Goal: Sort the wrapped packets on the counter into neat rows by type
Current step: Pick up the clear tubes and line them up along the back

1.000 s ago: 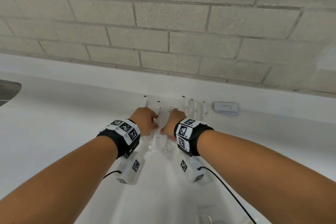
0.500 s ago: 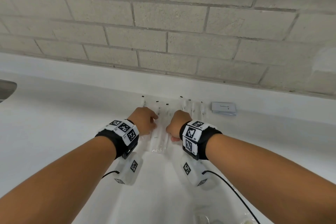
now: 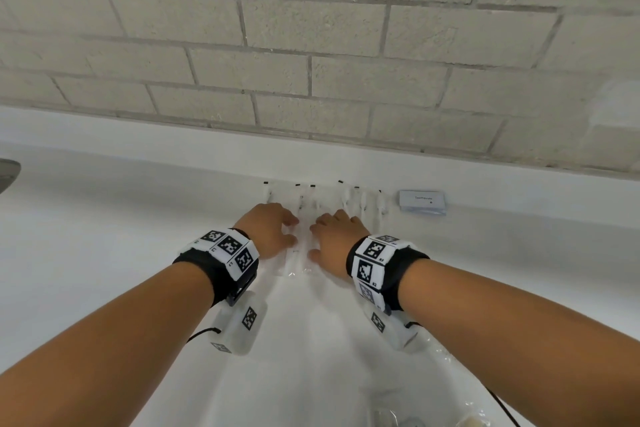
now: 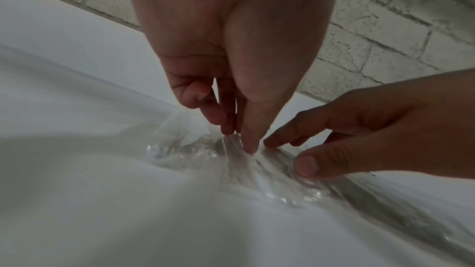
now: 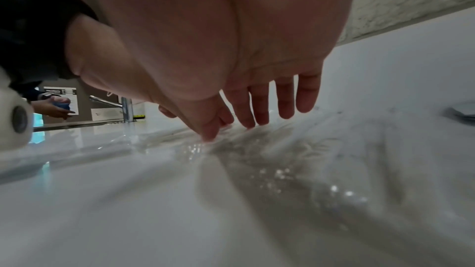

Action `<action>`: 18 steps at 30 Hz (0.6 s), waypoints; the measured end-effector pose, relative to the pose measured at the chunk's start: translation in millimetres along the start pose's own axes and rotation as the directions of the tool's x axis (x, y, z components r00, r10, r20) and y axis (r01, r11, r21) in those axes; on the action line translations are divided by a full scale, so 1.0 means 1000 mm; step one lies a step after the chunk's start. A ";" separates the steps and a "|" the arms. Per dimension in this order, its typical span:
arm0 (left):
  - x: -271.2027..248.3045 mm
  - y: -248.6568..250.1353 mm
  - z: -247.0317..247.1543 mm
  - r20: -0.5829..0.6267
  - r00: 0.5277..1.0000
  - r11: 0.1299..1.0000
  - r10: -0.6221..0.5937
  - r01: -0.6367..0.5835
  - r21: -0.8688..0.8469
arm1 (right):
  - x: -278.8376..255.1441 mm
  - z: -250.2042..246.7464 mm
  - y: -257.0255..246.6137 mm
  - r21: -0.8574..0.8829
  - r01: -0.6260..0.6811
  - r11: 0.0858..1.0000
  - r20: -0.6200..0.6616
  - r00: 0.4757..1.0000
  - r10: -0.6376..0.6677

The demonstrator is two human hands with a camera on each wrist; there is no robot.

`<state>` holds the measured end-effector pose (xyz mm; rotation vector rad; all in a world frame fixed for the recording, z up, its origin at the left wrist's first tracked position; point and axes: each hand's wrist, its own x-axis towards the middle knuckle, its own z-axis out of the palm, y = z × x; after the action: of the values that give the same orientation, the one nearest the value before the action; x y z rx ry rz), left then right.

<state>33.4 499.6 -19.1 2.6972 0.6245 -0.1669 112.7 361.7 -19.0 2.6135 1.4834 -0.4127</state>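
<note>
Several clear-wrapped toothbrush packets [image 3: 300, 255] lie side by side on the white counter [image 3: 104, 253], their heads towards the back ledge. My left hand [image 3: 292, 230] rests fingertips and thumb on the left packets; in the left wrist view its fingers [image 4: 227, 129] point down onto the crinkled wrapper [image 4: 231, 170]. My right hand [image 3: 313, 241] lies on the right packets with straight fingers [image 5: 285, 107] and its thumb [image 5: 210, 135] pressing the film. Neither hand holds a packet. The hands hide the packets' middles.
A white toothpaste box [image 3: 420, 201] sits right of the row against the backsplash. More wrapped items [image 3: 391, 418] lie near the front edge. A sink rim [image 3: 8, 172] shows far left. A tap [image 5: 123, 109] and another person's hand [image 5: 55, 109] appear in the background.
Both hands have uncurled from loose fists. The fingers now lie spread on the packets, and the right hand has shifted slightly right and flattened.
</note>
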 end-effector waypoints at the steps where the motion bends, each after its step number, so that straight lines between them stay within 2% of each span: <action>1: 0.002 0.000 0.000 -0.016 1.000 1.000 -0.003 0.003 -0.006 | 0.003 0.000 0.002 0.006 -0.019 1.000 -0.001 1.000 0.019; 8: 0.017 0.004 0.002 -0.033 0.999 0.999 0.003 -0.002 0.037 | 0.014 -0.001 0.009 -0.014 -0.093 0.996 -0.012 0.996 0.093; 18: 0.017 0.007 0.004 -0.055 0.998 0.999 -0.019 0.022 0.042 | 0.009 0.001 0.010 0.033 -0.085 0.996 -0.003 0.996 0.085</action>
<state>52.0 499.5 -23.7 2.7449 0.6722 -0.1132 125.7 364.2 -22.7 2.6925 1.3726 -0.4264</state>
